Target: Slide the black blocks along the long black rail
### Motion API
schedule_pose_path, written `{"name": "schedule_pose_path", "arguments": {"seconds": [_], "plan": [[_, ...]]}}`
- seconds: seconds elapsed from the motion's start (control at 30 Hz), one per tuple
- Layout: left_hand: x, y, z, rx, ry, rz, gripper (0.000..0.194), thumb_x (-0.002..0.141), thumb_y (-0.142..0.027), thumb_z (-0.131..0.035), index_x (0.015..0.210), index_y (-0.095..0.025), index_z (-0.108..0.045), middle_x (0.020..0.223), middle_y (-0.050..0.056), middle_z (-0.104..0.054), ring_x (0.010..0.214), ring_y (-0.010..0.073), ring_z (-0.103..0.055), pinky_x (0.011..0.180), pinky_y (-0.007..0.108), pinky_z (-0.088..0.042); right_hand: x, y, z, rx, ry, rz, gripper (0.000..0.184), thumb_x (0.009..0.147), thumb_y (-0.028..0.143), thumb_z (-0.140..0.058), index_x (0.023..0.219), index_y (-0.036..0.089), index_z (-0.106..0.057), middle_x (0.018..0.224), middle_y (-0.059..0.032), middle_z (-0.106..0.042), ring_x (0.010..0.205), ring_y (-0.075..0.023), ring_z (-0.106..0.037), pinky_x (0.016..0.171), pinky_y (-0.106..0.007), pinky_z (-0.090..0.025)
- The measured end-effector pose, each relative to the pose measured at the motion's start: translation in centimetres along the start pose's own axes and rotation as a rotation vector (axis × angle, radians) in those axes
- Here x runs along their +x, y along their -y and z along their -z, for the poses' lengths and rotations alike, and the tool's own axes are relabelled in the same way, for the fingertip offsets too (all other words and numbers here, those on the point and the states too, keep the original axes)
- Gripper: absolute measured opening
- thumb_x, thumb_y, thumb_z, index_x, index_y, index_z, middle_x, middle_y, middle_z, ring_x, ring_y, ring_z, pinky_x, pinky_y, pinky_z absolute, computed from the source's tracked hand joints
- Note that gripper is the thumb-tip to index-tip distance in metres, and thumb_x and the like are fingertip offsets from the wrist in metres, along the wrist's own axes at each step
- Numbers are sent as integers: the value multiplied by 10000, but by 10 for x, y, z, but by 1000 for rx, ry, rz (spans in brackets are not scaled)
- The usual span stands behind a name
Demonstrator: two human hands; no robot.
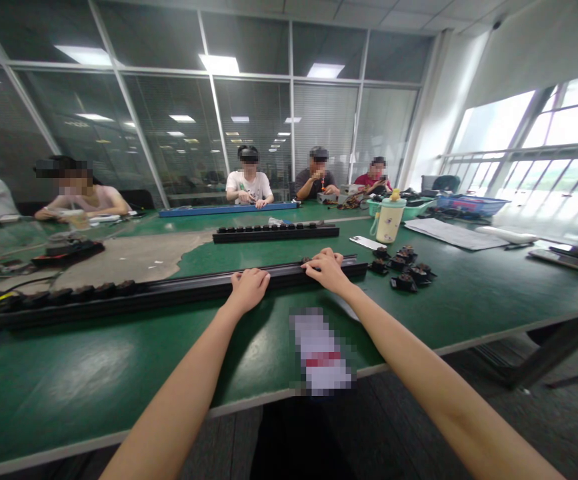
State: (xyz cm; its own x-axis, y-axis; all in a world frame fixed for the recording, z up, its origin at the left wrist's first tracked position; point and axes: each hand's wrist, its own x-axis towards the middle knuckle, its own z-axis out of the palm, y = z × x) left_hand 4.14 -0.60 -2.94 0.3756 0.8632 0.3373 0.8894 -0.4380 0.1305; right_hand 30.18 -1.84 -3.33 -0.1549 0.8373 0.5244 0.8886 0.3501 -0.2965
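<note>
Lying across the near side of the green table [489,287], the long black rail [183,291] bears a row of black parts [85,294] along its left end, and work on it looks only partly done. About half a dozen sit there in a line; between them and the left hand [250,291] the rail's top shows no such parts. The left hand lies over the middle stretch, fingers bent across the top; whether it grips or merely steadies, I cannot tell. Toward the rail's right end, the right hand [325,269] bends its fingers down at a small dark piece [306,261], thumb and forefinger close together, though they hide whether it is pinched or just pressed. Beyond that end, a cluster of loose black parts [403,283] rests on the table, apart from the rail, seemingly what is left. Farther back, a second black rail [276,236] carries a fuller row of similar pieces [276,227], so it looks further along.
</note>
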Motion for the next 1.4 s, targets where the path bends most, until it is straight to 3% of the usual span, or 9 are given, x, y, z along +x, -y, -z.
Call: {"name": "schedule_pose_path", "arguments": {"seconds": [1.4], "plan": [[-1, -2, 3, 2, 17, 14, 389, 1070, -354, -337, 1114, -264, -712, 1276, 83, -706, 1241, 272, -572, 1064, 535, -315, 0, 0, 4, -13, -7, -16, 286, 974, 327, -563, 1007, 302, -846, 1115, -75, -756, 1143, -287, -407, 907, -434, -205]]}}
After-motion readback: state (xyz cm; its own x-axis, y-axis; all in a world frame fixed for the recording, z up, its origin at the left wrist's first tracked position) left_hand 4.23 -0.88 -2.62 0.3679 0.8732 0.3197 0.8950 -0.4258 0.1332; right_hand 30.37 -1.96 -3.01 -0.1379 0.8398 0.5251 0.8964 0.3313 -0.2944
